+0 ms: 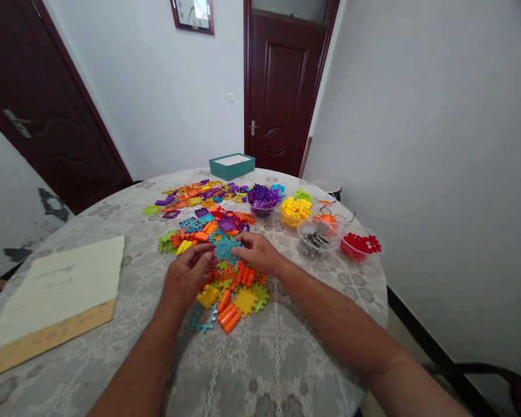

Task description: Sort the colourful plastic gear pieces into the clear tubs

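Note:
Over the pile of plastic building pieces, my right hand [258, 253] pinches a blue toothed plastic piece [226, 250] between thumb and fingers. My left hand [189, 275] is close by on the left, its fingers curled together. A bit of red shows at its fingertips, but what they hold, if anything, I cannot make out. Below both hands lie a yellow toothed piece [245, 302], orange tube pieces [228, 318], a green toothed piece [260, 296] and a blue open-frame piece [204, 318].
Clear bowls on the right hold purple pieces [264, 198], yellow pieces [296, 209], grey pieces [316, 238] and red pieces [360, 245]. A mixed heap [200, 194] lies farther back, before a green box [231, 167]. Cream board [65, 289] covers the left side of the cloth-covered table [278, 365].

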`<state>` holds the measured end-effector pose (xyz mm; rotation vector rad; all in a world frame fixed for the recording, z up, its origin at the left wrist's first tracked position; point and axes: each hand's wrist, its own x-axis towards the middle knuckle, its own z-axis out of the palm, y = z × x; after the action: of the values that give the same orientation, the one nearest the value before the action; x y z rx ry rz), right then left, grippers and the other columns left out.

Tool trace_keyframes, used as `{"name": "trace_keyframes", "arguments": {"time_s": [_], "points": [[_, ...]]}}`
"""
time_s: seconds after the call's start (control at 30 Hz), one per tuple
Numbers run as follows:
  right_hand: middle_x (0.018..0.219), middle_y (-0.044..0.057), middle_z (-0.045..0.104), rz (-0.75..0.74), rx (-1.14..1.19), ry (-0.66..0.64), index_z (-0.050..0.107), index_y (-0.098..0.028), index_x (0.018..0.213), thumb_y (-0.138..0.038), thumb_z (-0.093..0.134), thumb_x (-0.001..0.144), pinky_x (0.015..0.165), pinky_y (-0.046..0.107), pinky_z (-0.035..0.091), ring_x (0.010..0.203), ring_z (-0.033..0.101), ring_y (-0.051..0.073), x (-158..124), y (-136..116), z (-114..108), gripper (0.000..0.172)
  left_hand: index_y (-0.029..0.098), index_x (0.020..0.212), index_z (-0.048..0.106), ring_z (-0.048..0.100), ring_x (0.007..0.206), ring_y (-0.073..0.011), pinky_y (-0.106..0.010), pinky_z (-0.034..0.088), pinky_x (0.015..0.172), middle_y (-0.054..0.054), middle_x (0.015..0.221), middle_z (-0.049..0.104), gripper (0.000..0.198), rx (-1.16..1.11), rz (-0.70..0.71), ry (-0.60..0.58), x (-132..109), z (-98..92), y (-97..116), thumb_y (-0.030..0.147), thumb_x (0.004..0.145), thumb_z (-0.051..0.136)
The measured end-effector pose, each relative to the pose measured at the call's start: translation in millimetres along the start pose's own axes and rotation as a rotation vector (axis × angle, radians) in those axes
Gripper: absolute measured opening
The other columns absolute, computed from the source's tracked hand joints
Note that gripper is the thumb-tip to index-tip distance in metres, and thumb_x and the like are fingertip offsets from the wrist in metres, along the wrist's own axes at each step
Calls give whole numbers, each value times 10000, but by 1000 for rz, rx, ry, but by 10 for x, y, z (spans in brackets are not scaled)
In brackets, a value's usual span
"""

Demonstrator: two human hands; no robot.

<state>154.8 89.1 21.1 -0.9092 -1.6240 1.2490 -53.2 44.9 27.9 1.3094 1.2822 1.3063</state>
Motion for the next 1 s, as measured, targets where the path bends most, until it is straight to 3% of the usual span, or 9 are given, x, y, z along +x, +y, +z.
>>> {"name": "trace_keyframes", "arguments": {"time_s": [0.17, 0.37, 0.53, 0.73, 0.87, 1.0], "points": [[657, -85, 562, 126, 244, 164, 597, -238, 904, -451, 733, 747, 421, 199, 351, 450, 444, 81, 64, 45, -186, 297, 186, 1079, 715, 724, 737, -190, -333, 627, 690, -56, 920, 769, 398, -53, -21, 111, 65, -66, -88, 449, 781, 737], [619, -90, 545, 136, 348, 205, 564, -231, 897, -422, 722, 726, 404, 189, 348, 439, 459, 81, 98, 163, -203, 301, 170, 1075, 713, 707, 711, -180, -303, 612, 631, -56, 906, 753, 392, -37, -26, 147, 95, -82, -163, 431, 784, 720], [619, -96, 528, 153, 313, 180, 521, -237, 875, -452, 715, 730, 384, 187, 323, 431, 462, 82, 90, 151, -146, 324, 183, 1077, 731, 716, 752, -190, -325, 631, 670, -40, 898, 755, 371, 0, -6, 177, 104, -109, -159, 420, 791, 720], [677, -84, 529, 128, 176, 170, 581, -227, 919, -409, 685, 782, 448, 193, 379, 489, 464, 79, 75, 111, -112, 250, 197, 1063, 738, 704, 758, -170, -291, 629, 654, -29, 911, 740, 341, 23, 26, 269, 159, -184, -193, 432, 817, 722], [717, -65, 551, 30, 18, 106, 628, -221, 970, -390, 658, 857, 529, 205, 409, 580, 499, 100, 30, 72, -31, 206, 202, 1109, 723, 728, 825, -200, -310, 637, 670, -46, 986, 752, 412, -24, 11, 121, 129, -154, -155, 490, 816, 741], [823, -42, 623, -73, -120, 22, 661, -220, 1032, -364, 657, 896, 641, 217, 440, 703, 544, 117, -30, 43, 124, 198, 218, 1273, 666, 756, 767, -235, -273, 575, 534, -64, 992, 768, 585, 116, -73, -106, 38, -70, -51, 555, 803, 754]]}}
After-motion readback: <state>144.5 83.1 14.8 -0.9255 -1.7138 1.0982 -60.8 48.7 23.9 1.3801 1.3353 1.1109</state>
